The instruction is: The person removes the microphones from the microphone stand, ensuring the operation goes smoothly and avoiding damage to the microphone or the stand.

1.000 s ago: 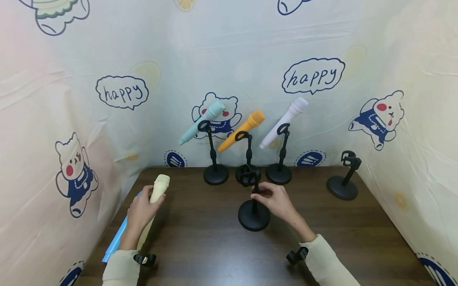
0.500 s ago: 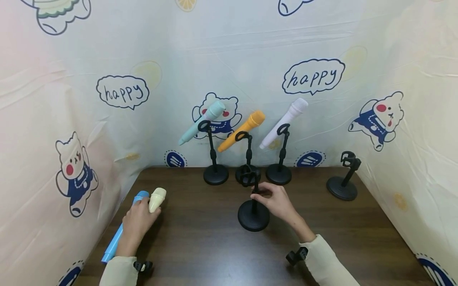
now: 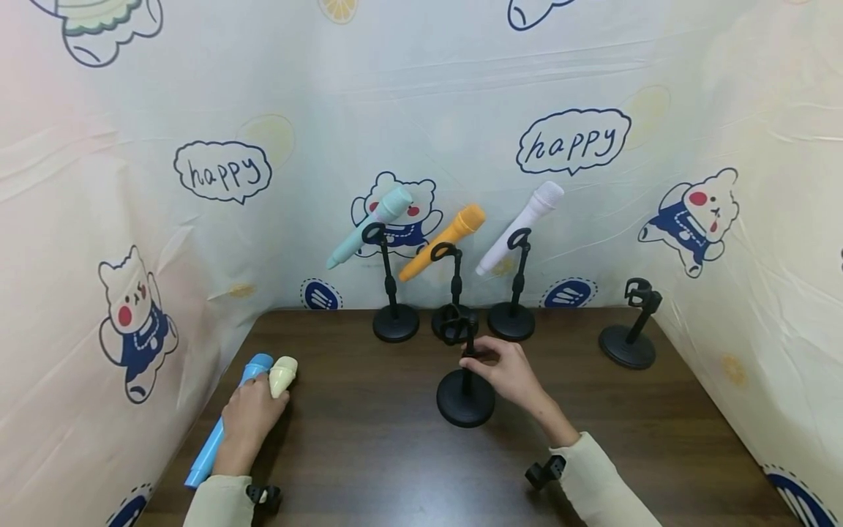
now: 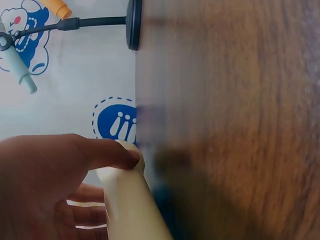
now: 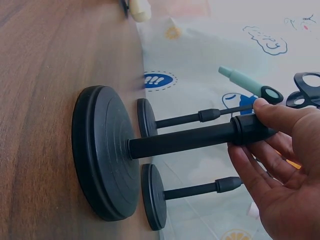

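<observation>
My left hand (image 3: pixel 252 419) grips a cream microphone (image 3: pixel 283 375) at the table's left side; the lower handle is hidden under the hand. In the left wrist view the thumb lies along the cream microphone (image 4: pixel 131 205), with fingers on its other side. Beside it, partly covered by the same hand, a blue microphone (image 3: pixel 209 452) lies on the table. My right hand (image 3: pixel 510 372) pinches the upper pole of a black microphone stand (image 3: pixel 465 401) between thumb and fingers. The round base of this stand (image 5: pixel 107 155) stands on the table, and its ring clip holds no microphone.
Along the back edge, three black stands bear a mint microphone (image 3: pixel 358 236), an orange microphone (image 3: pixel 440 245) and a lilac microphone (image 3: pixel 516 233). Another stand (image 3: pixel 628 345), without a microphone, is at the back right. Printed cloth (image 3: pixel 421 88) walls the brown table (image 3: pixel 369 468).
My left hand has drawn the cream microphone down toward me and tilted it, uncovering the head of the blue microphone. The right hand keeps its hold on the stand.
</observation>
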Available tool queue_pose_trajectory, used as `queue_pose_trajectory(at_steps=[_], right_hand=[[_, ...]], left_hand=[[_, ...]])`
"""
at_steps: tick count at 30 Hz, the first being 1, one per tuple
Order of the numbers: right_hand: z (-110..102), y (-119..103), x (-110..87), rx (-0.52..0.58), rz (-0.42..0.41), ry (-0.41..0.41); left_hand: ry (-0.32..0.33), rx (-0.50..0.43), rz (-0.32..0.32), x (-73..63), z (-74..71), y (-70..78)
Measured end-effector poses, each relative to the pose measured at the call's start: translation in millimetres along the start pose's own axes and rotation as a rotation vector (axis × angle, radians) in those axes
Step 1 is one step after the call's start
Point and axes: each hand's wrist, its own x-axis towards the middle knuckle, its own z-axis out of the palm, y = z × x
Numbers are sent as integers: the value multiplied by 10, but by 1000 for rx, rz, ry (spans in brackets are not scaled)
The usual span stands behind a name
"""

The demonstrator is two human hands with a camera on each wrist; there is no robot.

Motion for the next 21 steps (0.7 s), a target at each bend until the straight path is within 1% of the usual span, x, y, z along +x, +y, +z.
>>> queue_pose_trajectory(at_steps=[2,8,10,18,21], right_hand=[[0,0,1,2,-4,2],[1,-11,2,9,-6,7],[1,-12,2,12,-4,7],[3,-2,-3,10,-4,8],[2,5,-5,11,-3,8]], left_hand=[[20,7,7,-9,20,-1],[116,34,30,-30,75,22],[137,37,33,-30,83,31],[187,36,43,-41,84,45],[194,35,49,-44,86,39]])
